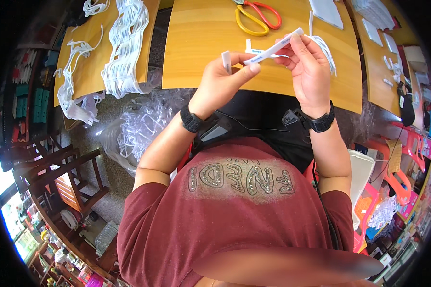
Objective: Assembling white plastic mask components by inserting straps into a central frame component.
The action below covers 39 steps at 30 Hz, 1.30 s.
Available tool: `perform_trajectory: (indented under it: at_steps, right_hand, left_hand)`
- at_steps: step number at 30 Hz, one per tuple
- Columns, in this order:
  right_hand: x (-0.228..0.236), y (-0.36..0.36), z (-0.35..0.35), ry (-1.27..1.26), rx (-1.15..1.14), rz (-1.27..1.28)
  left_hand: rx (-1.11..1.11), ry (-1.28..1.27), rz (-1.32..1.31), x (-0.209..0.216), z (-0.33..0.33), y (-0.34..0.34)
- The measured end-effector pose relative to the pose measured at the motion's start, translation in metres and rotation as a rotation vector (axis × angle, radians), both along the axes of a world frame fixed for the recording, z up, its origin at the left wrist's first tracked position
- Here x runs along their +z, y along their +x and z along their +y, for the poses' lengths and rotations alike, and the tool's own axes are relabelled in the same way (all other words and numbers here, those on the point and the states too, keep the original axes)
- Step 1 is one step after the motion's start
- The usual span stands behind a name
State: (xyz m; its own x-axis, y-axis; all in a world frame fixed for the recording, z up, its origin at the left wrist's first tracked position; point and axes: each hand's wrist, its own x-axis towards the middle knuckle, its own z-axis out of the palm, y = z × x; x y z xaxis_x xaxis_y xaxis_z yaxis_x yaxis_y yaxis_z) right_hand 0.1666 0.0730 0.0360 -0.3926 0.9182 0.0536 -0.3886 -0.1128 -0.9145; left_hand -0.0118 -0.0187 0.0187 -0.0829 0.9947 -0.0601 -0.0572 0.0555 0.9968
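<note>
A flat white strip [272,49] with small blue print is stretched at a slant between my two hands, above the wooden table. My left hand [219,86] pinches its lower end between thumb and fingers. A short white end [226,62] stands up from the same hand; whether it belongs to the same strip, I cannot tell. My right hand [307,69] grips the upper end between thumb and forefinger. Beneath the strip, another printed white piece [257,50] lies on the table. Thin white cords [326,50] lie beside my right hand, partly hidden by it.
Scissors [256,19] with yellow and red handles rest at the table's [191,43] far side. White bundled straps [127,48] hang over a side table on the left. A clear plastic bag [139,124] of white strips is below. A wooden chair [74,182] stands lower left.
</note>
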Motion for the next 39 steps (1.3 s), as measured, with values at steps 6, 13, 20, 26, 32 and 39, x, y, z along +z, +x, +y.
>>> perform_trajectory:
  at_steps: [6,13,20,26,32,39]
  right_hand:
    - [0.020,0.008,0.007,0.638,-0.376,-0.477]
    - [0.021,0.017,0.019,1.277,0.191,-0.831]
    - [-0.007,0.015,0.037,0.441,0.268,-0.982]
    - [-0.013,-0.002,0.048,0.219,0.345,-0.977]
    - [-0.009,-0.009,0.049,0.197,0.356,-1.041]
    - [-0.009,-0.013,0.046,0.176,0.327,-1.064]
  left_hand:
    - [0.023,0.158,0.169,-0.015,0.010,-0.001]
    - [-0.022,0.162,0.284,-0.011,0.012,-0.003]
    - [0.061,0.030,0.486,-0.039,0.014,-0.015]
    - [-0.059,-0.229,0.393,-0.016,0.018,-0.015]
    - [-0.081,-0.274,0.232,-0.018,0.018,-0.017]
    - [-0.073,-0.236,0.287,-0.019,0.018,-0.017]
